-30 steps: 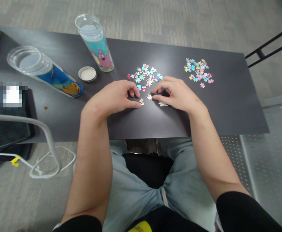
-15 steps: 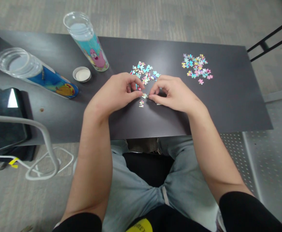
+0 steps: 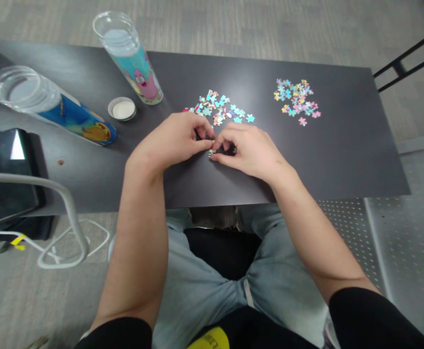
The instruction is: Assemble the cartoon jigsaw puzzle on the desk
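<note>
One jigsaw piece [image 3: 210, 153] is pinched at the fingertips of the right hand [image 3: 250, 148], thumb and forefinger drawn narrow, over the near middle of the table [image 3: 212, 186]. The left hand [image 3: 177, 138] meets it fingertip to fingertip, its thumb and forefinger close together; whether it grips a piece too, I cannot tell. A sliver of another piece shows beneath the right hand.

Two heaps of loose pieces lie beyond, too crowded to count: a nearer heap [image 3: 221, 104] just past the fingers, and a right-hand heap [image 3: 297, 97] well apart, with one pink piece [image 3: 303, 121] at its near edge. To the left are two open cylinders, one turquoise tube [image 3: 148, 85] and one blue tube [image 3: 77, 118], plus one round lid [image 3: 122, 109] between them and one dark tablet [image 3: 6, 169].

Half a second ago the right hand was farther right; it has shifted left and the pinched piece, then lying free, is now partly covered. A light-blue piece [image 3: 250, 118] at the nearer heap's right end has come into sight.
</note>
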The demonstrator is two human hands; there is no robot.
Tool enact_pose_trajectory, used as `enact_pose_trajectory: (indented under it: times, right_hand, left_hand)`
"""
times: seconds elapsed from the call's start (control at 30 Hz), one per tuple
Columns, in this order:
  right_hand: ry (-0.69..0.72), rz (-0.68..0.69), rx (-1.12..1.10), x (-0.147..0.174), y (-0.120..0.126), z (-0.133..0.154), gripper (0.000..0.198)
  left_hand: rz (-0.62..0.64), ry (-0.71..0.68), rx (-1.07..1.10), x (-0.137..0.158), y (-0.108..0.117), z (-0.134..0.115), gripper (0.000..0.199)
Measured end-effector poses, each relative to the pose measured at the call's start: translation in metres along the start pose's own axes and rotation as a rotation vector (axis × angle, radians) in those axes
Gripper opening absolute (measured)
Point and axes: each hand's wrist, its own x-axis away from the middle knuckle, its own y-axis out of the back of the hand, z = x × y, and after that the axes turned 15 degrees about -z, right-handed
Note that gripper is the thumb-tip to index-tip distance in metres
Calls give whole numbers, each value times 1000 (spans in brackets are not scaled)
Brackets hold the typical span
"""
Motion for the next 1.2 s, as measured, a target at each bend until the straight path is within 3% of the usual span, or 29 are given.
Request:
enact_pose_trajectory:
  times: [0.33, 0.53, 0.93, 1.2]
  right_hand:
    - [60, 24, -100, -6, -4, -20, 21]
    - [88, 80, -126, -8, -4, -15, 23]
    - [59, 111, -191, -12, -9, -18, 16]
    - [57, 59, -160, -11, -15, -18, 18]
  left_hand:
    - [41, 96, -17, 14, 25, 1, 17]
    - [65, 147, -21, 17, 29, 5, 11]
    - [82, 148, -68, 21, 30, 4, 21]
    - [74, 134, -103, 21, 27, 0, 23]
